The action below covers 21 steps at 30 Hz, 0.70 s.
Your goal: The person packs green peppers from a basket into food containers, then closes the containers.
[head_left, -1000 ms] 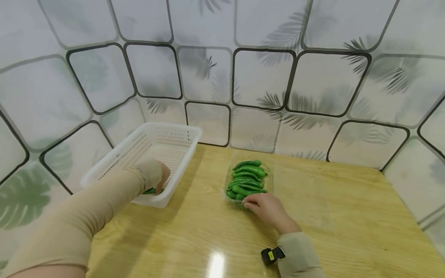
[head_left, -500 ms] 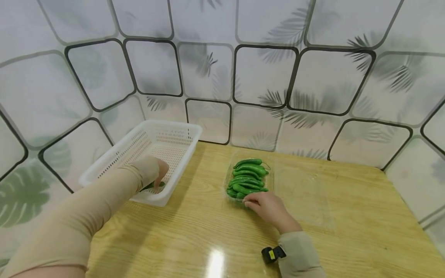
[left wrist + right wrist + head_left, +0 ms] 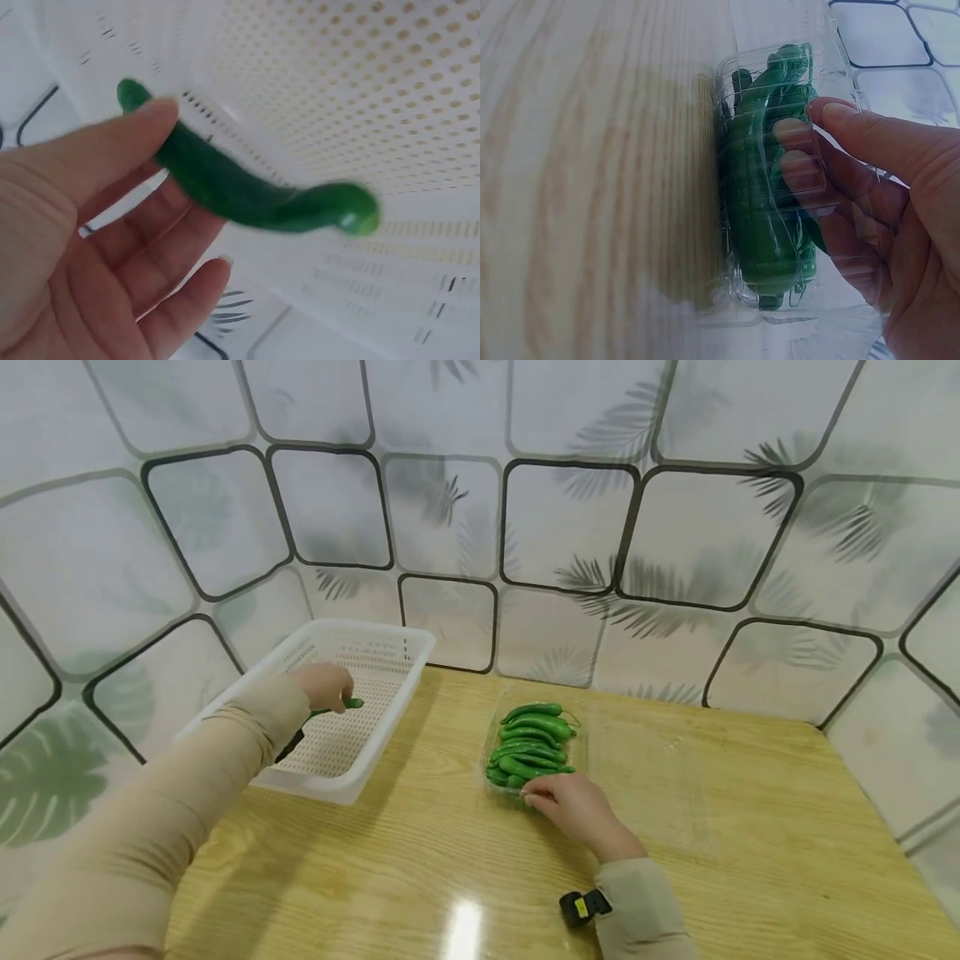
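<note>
In the head view my left hand [image 3: 321,685] is over the white plastic basket [image 3: 342,788], pinching a green chili pepper [image 3: 354,702]. The left wrist view shows this curved, smooth pepper [image 3: 240,195] between thumb and fingers, its thicker end pointing away from the palm. At mid-table, several green chili peppers [image 3: 529,745] lie in a row inside a clear plastic box [image 3: 583,739]. My right hand [image 3: 576,810] pinches the box's near rim; in the right wrist view the thumb is on one side of the clear wall and fingertips [image 3: 801,171] show through it.
The box's transparent lid [image 3: 660,785] lies folded out flat to the right. The wooden table [image 3: 390,868] meets a patterned wall covering [image 3: 450,518] at the back. A black strap device [image 3: 583,907] sits on my right wrist.
My left hand has risen from the near end of the basket, lifting the green chili pepper off the bottom. The right hand keeps its grip on the box rim.
</note>
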Each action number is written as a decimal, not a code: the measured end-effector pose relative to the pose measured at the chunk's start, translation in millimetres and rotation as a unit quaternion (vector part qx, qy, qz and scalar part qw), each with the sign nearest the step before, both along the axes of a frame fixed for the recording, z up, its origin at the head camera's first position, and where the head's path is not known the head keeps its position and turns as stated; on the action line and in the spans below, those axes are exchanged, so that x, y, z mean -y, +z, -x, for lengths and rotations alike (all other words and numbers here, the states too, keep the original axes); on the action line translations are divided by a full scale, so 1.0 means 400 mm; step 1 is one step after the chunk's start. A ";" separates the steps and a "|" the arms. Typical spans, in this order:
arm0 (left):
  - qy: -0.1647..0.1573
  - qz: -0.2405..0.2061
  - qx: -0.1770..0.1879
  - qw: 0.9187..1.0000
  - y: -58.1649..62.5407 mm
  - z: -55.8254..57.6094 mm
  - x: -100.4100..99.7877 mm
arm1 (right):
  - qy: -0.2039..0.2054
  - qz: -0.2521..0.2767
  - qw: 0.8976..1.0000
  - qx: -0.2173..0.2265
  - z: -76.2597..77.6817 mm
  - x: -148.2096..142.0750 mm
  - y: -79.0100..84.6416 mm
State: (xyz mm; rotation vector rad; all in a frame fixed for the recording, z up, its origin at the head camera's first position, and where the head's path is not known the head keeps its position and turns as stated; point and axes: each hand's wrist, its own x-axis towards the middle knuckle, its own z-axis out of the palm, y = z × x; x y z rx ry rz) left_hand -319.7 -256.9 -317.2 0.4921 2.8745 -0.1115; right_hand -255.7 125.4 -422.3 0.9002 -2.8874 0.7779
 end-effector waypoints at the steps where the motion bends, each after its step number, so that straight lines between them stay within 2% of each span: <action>1: 0.001 -0.022 -0.021 1.000 0.010 -0.004 -0.001 | 0.002 0.000 1.000 -0.001 0.001 -0.001 -0.002; 5: -0.004 -0.067 -0.097 0.993 0.047 -0.016 -0.025 | 0.008 0.007 1.000 -0.009 -0.001 -0.003 -0.004; 9: -0.008 -0.091 -0.148 0.985 0.070 -0.028 -0.070 | 0.010 0.012 1.000 -0.026 -0.002 -0.006 -0.002; 14: -0.021 -0.121 -0.160 0.979 0.083 -0.047 -0.145 | 0.007 0.006 1.000 -0.010 -0.002 -0.002 -0.002; 21: -0.065 -0.157 -0.143 0.975 0.075 -0.067 -0.269 | 0.001 0.001 1.000 -0.003 -0.001 0.000 0.001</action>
